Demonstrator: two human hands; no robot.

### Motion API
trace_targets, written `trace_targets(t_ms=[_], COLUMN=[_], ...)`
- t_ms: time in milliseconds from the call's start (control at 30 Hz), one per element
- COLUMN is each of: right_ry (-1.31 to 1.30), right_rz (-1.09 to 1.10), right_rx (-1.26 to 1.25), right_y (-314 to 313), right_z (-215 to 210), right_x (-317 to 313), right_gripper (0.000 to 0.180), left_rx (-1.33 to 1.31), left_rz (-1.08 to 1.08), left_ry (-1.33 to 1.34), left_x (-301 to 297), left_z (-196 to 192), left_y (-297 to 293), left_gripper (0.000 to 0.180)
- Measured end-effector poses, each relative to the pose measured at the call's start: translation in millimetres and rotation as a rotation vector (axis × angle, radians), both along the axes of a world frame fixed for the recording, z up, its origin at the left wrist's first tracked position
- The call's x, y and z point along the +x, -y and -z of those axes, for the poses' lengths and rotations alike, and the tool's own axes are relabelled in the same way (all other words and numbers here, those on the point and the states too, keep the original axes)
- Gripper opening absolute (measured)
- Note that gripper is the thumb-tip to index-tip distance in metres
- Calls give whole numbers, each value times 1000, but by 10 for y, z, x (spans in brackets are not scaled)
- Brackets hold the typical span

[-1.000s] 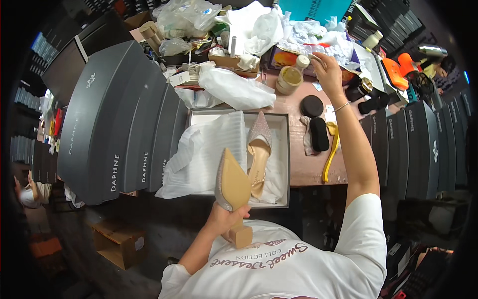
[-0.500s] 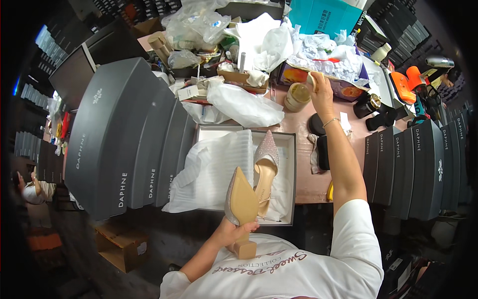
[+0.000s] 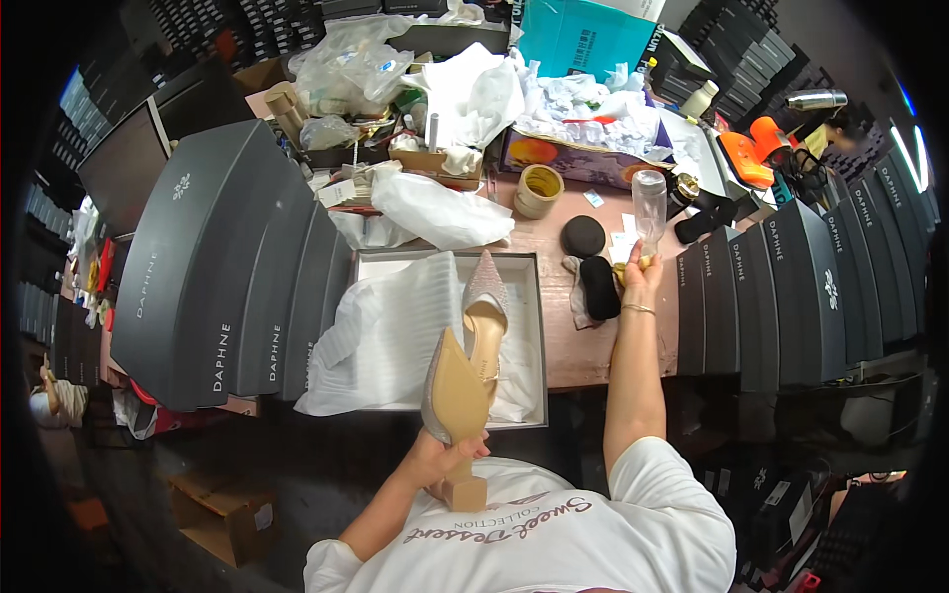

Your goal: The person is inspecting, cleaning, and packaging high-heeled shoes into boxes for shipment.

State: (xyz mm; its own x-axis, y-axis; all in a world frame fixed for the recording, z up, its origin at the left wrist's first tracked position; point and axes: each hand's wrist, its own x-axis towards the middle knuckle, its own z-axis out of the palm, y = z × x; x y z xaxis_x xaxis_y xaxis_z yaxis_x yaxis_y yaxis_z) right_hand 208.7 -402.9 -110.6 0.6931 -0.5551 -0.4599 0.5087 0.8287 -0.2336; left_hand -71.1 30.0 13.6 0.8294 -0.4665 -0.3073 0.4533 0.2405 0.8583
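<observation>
My left hand [image 3: 441, 459] is closed round a glittery pink high-heeled shoe [image 3: 457, 395], its beige sole turned up and its block heel by my shirt. The matching shoe [image 3: 484, 306] lies in the open shoe box [image 3: 541, 336], beside white wrapping paper [image 3: 395, 326]. Out on the table at the right, my right hand [image 3: 644, 272] is closed at the narrow end of a clear bottle [image 3: 649, 206], whose wide end points away from me. Something small and yellowish shows between these fingers; its kind is unclear.
Grey shoe boxes stand in rows at left [image 3: 213, 267] and right [image 3: 781, 287]. A tape roll [image 3: 539, 190], a round black item [image 3: 583, 236] and a black oblong case [image 3: 599, 289] lie between. Behind are a purple box [image 3: 583, 163] full of crumpled paper and a teal box [image 3: 583, 38].
My right hand has come back nearer from beside the purple box and now grips the clear bottle. The view has shifted a little; my left hand still holds the shoe.
</observation>
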Motion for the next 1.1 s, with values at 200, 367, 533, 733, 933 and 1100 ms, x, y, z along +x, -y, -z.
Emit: trace_targets(t_ms=[200, 367, 533, 733, 933, 1100], right_ry=[9, -113, -93, -253, 153, 659], right_rz=[-26, 139, -29, -302, -835, -967], right_rx=[-295, -1519, -2357, -2441, -2050, -2364], right_y=[-311, -981, -1474, -1230, -2110, -2453], right_z=[-308, -1189, -1128, -1237, -1547, -1542], right_x=[184, 469, 822, 987, -1153, -2465], right_gripper=[30, 30, 42, 36, 11, 17], left_rx=[-6, 13, -40, -97, -120, -27], left_rz=[-18, -22, -42, -41, -79, -34], left_ry=[13, -36, -33, -18, -20, -128], left_x=[-35, 19, 36, 23, -136, -222], left_z=[23, 67, 78, 134, 115, 15], left_y=[16, -25, -72, -99, -62, 103], left_gripper=[36, 35, 37, 34, 22, 17])
